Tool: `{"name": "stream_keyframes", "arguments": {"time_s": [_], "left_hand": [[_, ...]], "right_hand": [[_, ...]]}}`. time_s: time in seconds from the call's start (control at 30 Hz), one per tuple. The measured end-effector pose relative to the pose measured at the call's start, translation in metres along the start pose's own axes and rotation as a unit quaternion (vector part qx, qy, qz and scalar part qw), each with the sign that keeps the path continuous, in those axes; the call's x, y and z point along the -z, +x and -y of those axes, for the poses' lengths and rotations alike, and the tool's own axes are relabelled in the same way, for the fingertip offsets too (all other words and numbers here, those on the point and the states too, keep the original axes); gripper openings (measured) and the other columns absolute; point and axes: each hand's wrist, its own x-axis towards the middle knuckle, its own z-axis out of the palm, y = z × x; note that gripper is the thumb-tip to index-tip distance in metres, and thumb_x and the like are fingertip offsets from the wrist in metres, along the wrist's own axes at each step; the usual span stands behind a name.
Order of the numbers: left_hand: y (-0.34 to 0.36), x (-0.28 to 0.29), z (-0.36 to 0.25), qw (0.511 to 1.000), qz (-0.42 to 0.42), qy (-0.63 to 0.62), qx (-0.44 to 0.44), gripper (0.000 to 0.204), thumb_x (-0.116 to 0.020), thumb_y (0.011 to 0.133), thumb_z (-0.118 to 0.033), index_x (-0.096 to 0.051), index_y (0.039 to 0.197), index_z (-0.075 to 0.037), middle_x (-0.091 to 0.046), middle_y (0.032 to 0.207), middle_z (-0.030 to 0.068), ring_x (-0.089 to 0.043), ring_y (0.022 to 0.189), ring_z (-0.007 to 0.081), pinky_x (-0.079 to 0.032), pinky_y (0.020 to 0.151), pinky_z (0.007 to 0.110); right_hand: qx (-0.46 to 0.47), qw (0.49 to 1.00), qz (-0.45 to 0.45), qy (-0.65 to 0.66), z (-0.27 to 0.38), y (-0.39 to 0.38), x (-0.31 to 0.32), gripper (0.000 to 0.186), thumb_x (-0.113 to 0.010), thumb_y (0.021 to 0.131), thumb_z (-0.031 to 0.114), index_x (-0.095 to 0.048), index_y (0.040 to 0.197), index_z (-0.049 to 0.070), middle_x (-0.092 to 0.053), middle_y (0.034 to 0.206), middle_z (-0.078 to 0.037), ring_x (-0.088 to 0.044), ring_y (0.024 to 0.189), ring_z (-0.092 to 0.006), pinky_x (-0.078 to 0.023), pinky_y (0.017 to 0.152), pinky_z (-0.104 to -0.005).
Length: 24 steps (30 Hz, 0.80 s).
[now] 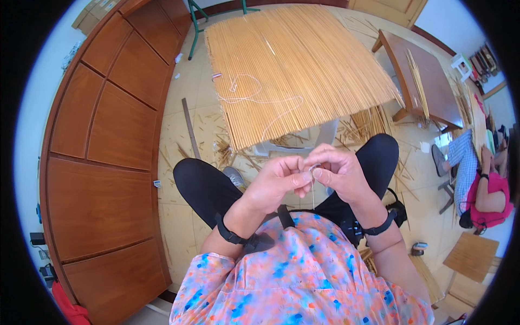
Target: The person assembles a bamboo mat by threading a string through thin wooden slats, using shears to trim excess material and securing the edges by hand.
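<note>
left hand (279,181): pinching pale thread (313,199)
right hand (340,169): pinching the same thread
mat (325,59): twelve o'clock, loose string (262,101) on top
brown table (444,81): two o'clock

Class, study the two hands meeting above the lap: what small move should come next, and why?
Perhaps keep the left hand steady and gently draw the thin strand tight with the right hand: both hands' fingertips meet closely, the strand hangs beneath them, and white thread lies slack across the mat.
</note>
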Motion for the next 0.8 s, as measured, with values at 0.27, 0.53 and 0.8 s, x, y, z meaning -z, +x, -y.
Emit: {"name": "stream_keyframes", "arguments": {"time_s": [0.27, 0.53, 0.8], "left_hand": [[-0.0002, 0.0029, 0.0065, 1.0, 0.024, -0.012, 0.009, 0.014, -0.059, 0.086, -0.016, -0.056, 0.081, -0.004, -0.054, 0.071, 0.0019, -0.05, 0.06, 0.008, -0.041, 0.056, 0.02], [0.0017, 0.0067, 0.0074, 0.997, 0.033, -0.059, 0.03, 0.012, -0.059, 0.085, -0.015, -0.056, 0.084, -0.004, -0.058, 0.074, 0.0027, -0.053, 0.061, 0.007, -0.042, 0.055, 0.019], [0.0035, 0.0101, 0.0107, 0.994, 0.06, -0.094, 0.019, 0.017, -0.059, 0.086, -0.02, -0.058, 0.085, -0.003, -0.056, 0.072, 0.0028, -0.051, 0.06, 0.0066, -0.041, 0.053, 0.018]], "right_hand": [[-0.022, 0.998, -0.065, -0.011, -0.0028, -0.0001, 0.0024, 0.015, -0.064, 0.083, 0.013, -0.062, 0.081, -0.002, -0.055, 0.083, -0.005, -0.048, 0.061, -0.0077, -0.038, 0.055, -0.019], [-0.099, 0.992, -0.056, 0.061, 0.0013, 0.0017, 0.0074, 0.035, -0.061, 0.085, 0.025, -0.058, 0.105, -0.003, -0.052, 0.086, -0.003, -0.044, 0.06, -0.0067, -0.036, 0.054, -0.0184], [-0.072, 0.995, 0.017, 0.061, -0.0024, 0.0059, 0.0015, 0.05, -0.071, 0.074, 0.033, -0.058, 0.105, -0.004, -0.051, 0.094, -0.005, -0.056, 0.081, -0.0123, -0.044, 0.067, -0.0221]]}}
